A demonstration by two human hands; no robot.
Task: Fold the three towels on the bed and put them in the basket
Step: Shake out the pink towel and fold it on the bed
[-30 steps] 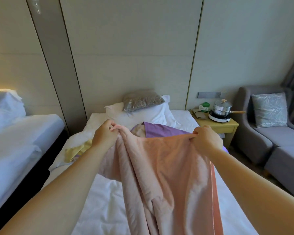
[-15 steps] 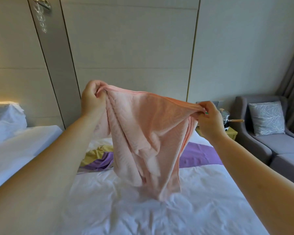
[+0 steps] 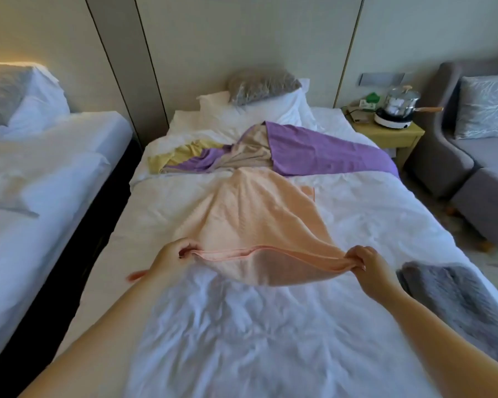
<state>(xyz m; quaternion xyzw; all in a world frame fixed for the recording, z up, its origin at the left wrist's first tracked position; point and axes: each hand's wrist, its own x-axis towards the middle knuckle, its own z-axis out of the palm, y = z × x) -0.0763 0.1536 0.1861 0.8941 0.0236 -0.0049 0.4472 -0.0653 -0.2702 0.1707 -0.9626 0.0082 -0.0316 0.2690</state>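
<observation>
Left grip (image 3: 171, 254) and right grip (image 3: 367, 264) each pinch a near corner of the peach towel (image 3: 256, 219), fingers curled tight on its hem, which is stretched between them just above the white bed (image 3: 242, 340). The towel's far end lies on the sheet, reaching the crumpled purple towel (image 3: 314, 150) and yellow towel (image 3: 181, 153) below the pillows (image 3: 270, 110). A grey furry throw (image 3: 457, 300) lies at the bed's right edge.

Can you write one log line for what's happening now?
left hand: pinches pink towel corner | right hand: pinches other corner | towel far end: on bed | purple towel, yellow towel: unfolded
</observation>
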